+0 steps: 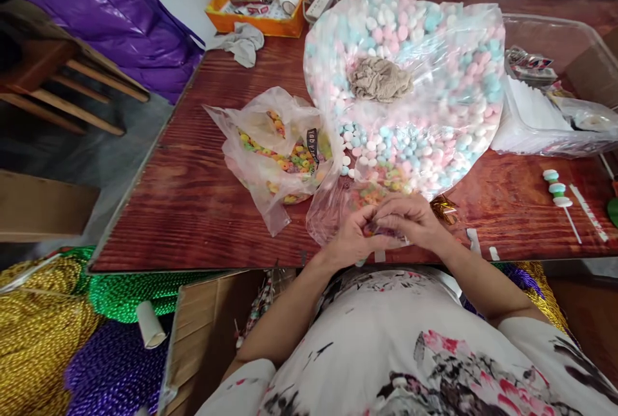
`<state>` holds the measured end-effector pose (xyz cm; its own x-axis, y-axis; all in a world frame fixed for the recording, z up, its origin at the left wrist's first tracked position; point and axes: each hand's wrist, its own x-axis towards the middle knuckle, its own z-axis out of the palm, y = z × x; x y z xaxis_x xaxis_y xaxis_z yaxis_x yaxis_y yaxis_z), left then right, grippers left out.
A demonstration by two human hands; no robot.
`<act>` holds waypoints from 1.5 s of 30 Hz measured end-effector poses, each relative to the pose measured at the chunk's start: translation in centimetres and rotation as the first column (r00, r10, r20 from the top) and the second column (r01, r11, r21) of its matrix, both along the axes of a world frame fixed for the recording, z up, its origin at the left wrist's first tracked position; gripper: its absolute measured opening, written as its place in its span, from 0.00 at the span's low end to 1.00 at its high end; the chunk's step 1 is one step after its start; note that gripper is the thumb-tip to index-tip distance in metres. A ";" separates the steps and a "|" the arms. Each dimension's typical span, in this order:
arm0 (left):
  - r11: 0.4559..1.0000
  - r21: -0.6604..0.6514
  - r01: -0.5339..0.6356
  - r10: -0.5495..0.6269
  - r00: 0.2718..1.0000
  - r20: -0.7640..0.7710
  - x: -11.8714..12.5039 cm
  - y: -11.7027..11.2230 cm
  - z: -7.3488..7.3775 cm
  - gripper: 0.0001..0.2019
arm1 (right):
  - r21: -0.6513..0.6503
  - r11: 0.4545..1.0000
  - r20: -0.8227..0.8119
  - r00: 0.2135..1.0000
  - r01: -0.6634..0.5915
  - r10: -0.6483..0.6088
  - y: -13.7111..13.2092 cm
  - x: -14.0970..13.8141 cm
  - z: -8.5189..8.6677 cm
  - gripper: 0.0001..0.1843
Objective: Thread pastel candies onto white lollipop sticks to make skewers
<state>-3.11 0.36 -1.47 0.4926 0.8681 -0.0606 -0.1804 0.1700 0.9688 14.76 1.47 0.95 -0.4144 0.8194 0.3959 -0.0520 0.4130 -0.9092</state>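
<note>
Close, two-handed fingerwork

Left hand (pixel 355 236) and right hand (pixel 410 219) meet near the table's (pixel 183 216) front edge, fingers curled inward; what's gripped, how tightly: can't tell. Clear bag (pixel 326 215) with coloured rings (pixel 371 194) lies just beyond. Likely light, limp, slippery; best taken by bunched plastic.

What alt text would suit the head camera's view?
A person's left hand and right hand are close together at the near edge of a reddish table, beside a clear bag of colourful pieces; what is between them is mostly hidden. Beyond lies a larger bag of pink, white and blue pieces, topped by a crumpled beige cloth.
</note>
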 end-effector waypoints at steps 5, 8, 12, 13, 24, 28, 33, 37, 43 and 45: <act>0.952 -0.234 0.197 -0.196 0.980 0.029 -2.6 0.5 1.4 0.22 | -0.138 0.990 -0.164 0.986 -0.042 0.019 2.0 1.3 0.7 0.04; 0.955 -0.279 0.101 -0.118 0.992 -0.047 -2.1 0.0 0.4 0.20 | -0.091 0.996 -0.068 0.998 -0.016 0.010 2.5 0.9 0.3 0.05; 0.898 -0.217 -0.382 0.373 0.924 -0.086 -0.6 -0.5 -1.6 0.19 | -0.208 0.943 -0.069 0.958 0.258 -0.277 1.1 -0.4 -1.9 0.14; 0.875 -0.134 -0.465 0.452 0.885 -0.113 -0.4 -0.5 -1.9 0.18 | -0.231 0.929 -0.054 0.950 0.289 -0.309 0.4 -0.7 -2.4 0.14; 0.951 -0.257 -0.171 0.181 0.983 0.016 0.6 -1.4 -1.4 0.17 | 0.168 0.904 0.034 0.914 0.393 -0.404 -1.6 -1.9 -4.7 0.05; 0.930 -0.350 -0.112 0.144 0.988 0.064 0.2 -1.3 -0.9 0.18 | 0.189 0.858 0.039 0.870 0.477 -0.492 -1.8 -2.2 -5.1 0.05; 0.887 -0.462 -0.014 0.066 0.993 0.097 -0.4 -0.6 -0.9 0.18 | 0.003 0.876 -0.047 0.875 0.483 -0.482 -1.5 -2.8 -5.5 0.02; 0.840 -0.542 0.036 0.047 0.989 0.138 0.0 -0.4 -1.4 0.17 | -0.058 0.877 -0.009 0.878 0.477 -0.478 -1.3 -2.3 -4.9 0.02; 0.843 -0.509 0.173 -0.076 0.976 0.205 0.1 -0.1 -1.2 0.17 | 0.588 0.806 0.470 0.780 0.072 -0.413 -1.8 1.5 -2.6 0.18; 0.821 -0.491 0.291 -0.215 0.954 0.206 -0.3 0.0 -1.1 0.18 | 0.626 0.767 0.591 0.726 -0.138 -0.352 -2.0 2.5 -2.1 0.19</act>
